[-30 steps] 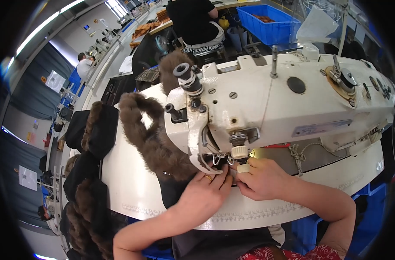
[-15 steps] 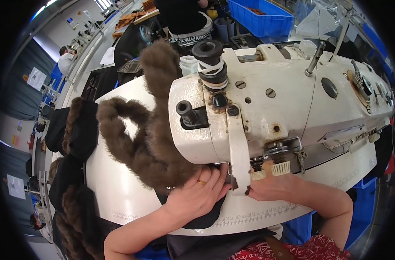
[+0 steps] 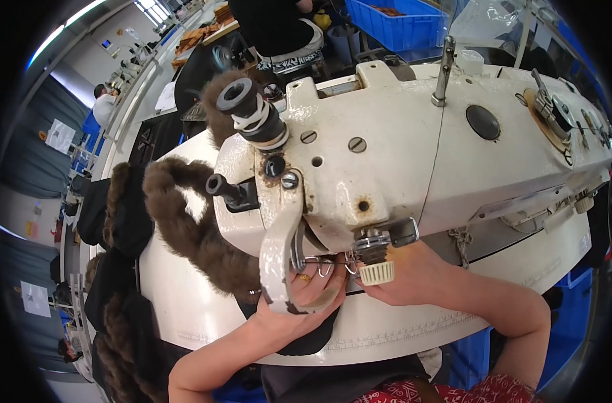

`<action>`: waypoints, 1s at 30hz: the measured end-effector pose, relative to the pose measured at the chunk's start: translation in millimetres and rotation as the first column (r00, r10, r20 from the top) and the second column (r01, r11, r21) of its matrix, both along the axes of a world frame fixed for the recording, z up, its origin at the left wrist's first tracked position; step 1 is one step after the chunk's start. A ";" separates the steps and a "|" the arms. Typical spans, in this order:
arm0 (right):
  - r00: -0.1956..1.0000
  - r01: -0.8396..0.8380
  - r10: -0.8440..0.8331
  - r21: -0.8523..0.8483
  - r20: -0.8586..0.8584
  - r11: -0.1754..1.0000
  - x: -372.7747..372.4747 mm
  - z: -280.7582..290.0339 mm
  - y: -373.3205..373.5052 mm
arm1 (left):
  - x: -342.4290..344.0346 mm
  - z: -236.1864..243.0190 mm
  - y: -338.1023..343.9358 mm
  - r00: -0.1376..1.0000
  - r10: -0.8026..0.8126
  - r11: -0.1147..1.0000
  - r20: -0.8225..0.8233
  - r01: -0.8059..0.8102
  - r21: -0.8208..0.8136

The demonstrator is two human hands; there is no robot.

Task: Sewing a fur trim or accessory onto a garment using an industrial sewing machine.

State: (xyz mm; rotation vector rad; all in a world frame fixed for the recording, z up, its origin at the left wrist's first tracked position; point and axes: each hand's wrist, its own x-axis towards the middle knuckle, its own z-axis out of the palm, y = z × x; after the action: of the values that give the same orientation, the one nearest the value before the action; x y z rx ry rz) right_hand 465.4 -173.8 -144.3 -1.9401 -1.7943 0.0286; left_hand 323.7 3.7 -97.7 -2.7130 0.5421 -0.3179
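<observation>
A white sewing machine (image 3: 400,161) with worn paint and rust spots stands over a pale work table. Brown fur trim (image 3: 185,221) loops out from the left of its head, partly hidden behind it. Beneath my left hand (image 3: 299,316) lies a black fabric piece (image 3: 312,342) that meets the fur. The left fingers are closed against this piece near the needle area, partly covered by a curved white guard (image 3: 275,269). On the other side of the needle area is my right hand (image 3: 403,275); its fingertips are hidden behind the machine's tension knob (image 3: 377,273).
Black pieces with brown fur (image 3: 118,316) hang along the table's left edge. A printed ruler strip (image 3: 386,342) follows the table's near edge. Blue bins stand below right (image 3: 568,322) and at the back (image 3: 400,27). Another person (image 3: 272,27) sits at the far side.
The machine appears larger and further left as my view shifts. Its head and guard now cover more of the fur and my left fingers. Both hands stay near the needle area.
</observation>
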 end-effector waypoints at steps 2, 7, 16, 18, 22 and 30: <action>0.994 0.075 -0.077 0.033 0.072 0.997 -7.6 0.1 -0.9 | -7.3 -3.2 -2.0 0.989 0.080 0.992 0.127 -0.067 -0.107; 0.991 0.025 -0.035 0.080 0.127 0.996 -3.0 -13.7 -3.9 | 4.4 -2.4 -4.9 0.989 0.129 0.988 0.073 -0.122 -0.097; 0.961 -0.019 -0.018 0.129 0.275 0.991 -2.0 -17.6 -0.4 | 3.7 -0.2 -2.4 0.983 0.111 0.985 0.143 -0.091 -0.144; 0.961 0.005 -0.037 0.117 0.275 0.993 -2.0 -22.6 -1.7 | 2.7 -0.4 -2.3 0.978 0.111 0.986 0.175 -0.087 -0.141; 1.000 -0.004 0.001 0.158 0.018 0.987 -1.0 -12.5 -3.0 | 3.2 -1.6 2.2 0.983 0.106 0.987 0.152 -0.086 -0.137; 0.995 0.049 -0.059 0.134 0.078 0.990 -1.0 -18.3 -3.5 | 8.0 -4.5 1.5 0.986 0.088 0.988 0.141 -0.069 -0.135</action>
State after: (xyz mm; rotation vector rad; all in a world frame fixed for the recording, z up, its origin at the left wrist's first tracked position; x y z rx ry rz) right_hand 464.3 -177.3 -162.5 -1.9194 -1.7471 -0.1856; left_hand 331.7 5.2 -102.2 -2.7978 0.3833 -0.5438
